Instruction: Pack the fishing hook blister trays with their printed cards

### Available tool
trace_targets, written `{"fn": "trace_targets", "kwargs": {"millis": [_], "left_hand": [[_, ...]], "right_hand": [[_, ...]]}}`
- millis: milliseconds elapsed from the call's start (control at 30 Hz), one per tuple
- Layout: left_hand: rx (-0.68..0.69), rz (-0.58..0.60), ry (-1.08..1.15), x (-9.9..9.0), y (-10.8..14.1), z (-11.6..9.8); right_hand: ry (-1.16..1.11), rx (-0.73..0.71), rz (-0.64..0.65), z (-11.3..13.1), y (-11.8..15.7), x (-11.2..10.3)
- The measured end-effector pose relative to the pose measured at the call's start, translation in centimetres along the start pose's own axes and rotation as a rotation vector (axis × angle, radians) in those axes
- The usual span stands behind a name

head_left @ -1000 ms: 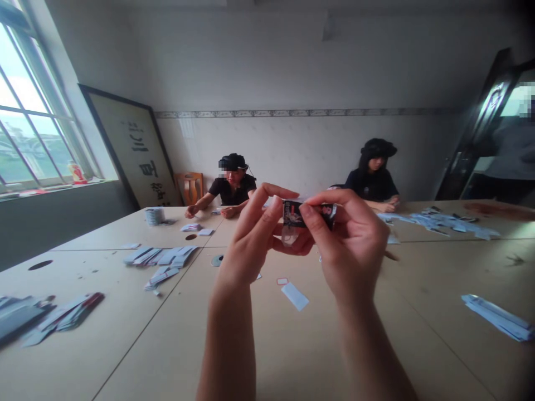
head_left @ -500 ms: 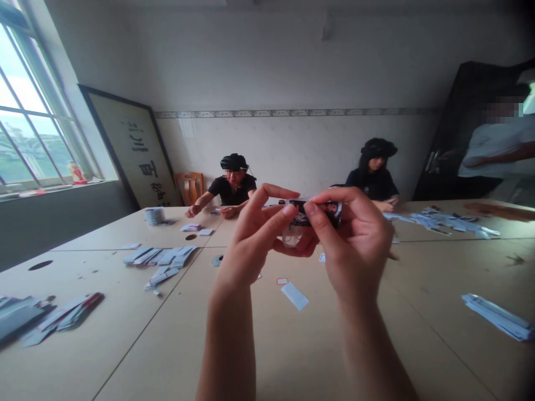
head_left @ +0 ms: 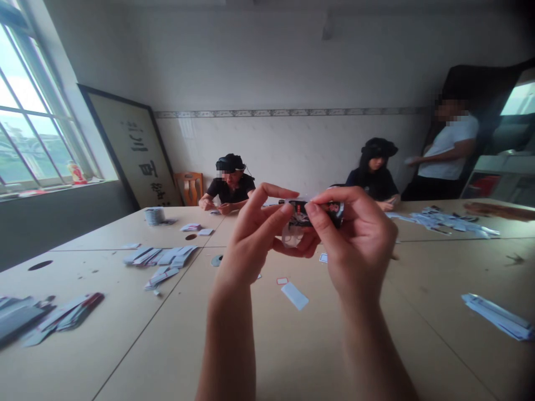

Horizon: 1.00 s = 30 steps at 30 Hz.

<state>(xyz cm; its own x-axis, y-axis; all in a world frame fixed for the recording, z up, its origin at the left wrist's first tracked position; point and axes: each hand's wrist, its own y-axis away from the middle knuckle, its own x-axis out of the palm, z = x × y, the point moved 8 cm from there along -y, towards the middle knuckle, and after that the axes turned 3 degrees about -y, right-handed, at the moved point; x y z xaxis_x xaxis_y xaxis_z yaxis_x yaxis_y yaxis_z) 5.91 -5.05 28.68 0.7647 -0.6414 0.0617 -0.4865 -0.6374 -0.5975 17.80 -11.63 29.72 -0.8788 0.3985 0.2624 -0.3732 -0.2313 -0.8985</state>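
Held up above the table in front of me is a small black packet with red and white print and a shiny edge on the right. Clear plastic shows just below it; whether the two are one piece I cannot tell. My left hand pinches the packet's left end between thumb and fingers. The thumb and forefinger of my right hand grip its middle and right part, with other fingers curled behind. On the table beneath lie a white slip and a small red-edged label.
Stacks of pale cards lie to the left, with more nearer me. Flat strips lie at right, and a loose pile behind. Two people sit opposite; another person stands by the door. The table has round holes.
My hands have barely moved; the packet's right end shows slightly more. The standing person has moved left. The seated person on the left has drawn both hands together.
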Motion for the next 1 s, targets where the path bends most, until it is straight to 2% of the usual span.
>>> {"fn": "trace_targets", "kwargs": {"millis": [633,1000], "left_hand": [[0.020,-0.036,-0.039,-0.15,0.05,0.26],[0.037,-0.049,-0.078,-0.20,0.02,0.22]], "right_hand": [[-0.021,0.007,-0.022,0.04,-0.02,-0.02],[0.039,-0.015,-0.014,0.23,0.06,-0.09]]}}
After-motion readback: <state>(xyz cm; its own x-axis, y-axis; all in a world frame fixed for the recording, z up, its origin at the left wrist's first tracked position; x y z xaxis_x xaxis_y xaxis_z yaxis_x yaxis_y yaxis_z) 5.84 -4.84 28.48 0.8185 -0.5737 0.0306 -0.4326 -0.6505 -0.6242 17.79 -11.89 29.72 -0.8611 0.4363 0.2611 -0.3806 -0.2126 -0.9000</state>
